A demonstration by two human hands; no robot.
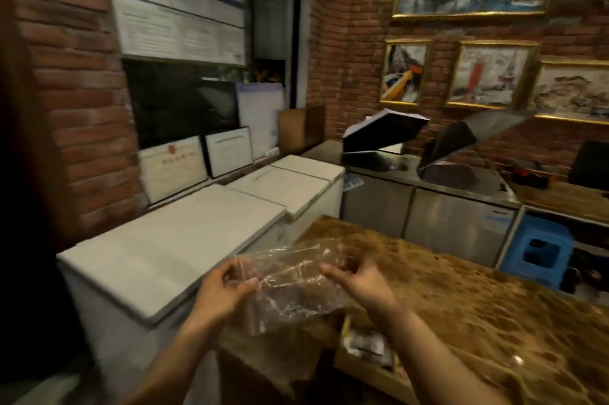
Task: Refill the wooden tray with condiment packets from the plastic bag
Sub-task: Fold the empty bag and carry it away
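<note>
A clear plastic bag [293, 286] is stretched between both hands above the near end of the patterned brown counter. My left hand [227, 289] pinches its left edge and my right hand [359, 279] grips its right side. The bag looks flat and see-through; I cannot make out packets inside it. Below my right forearm sits the wooden tray [346, 328], partly hidden, holding several pale condiment packets [365, 343].
The brown counter [478, 299] runs off to the right. White chest freezers [184, 239] stand to the left against a brick wall. Steel cabinets [458, 216] with raised dark lids stand behind, and a blue crate [540, 246] sits on the floor at the right.
</note>
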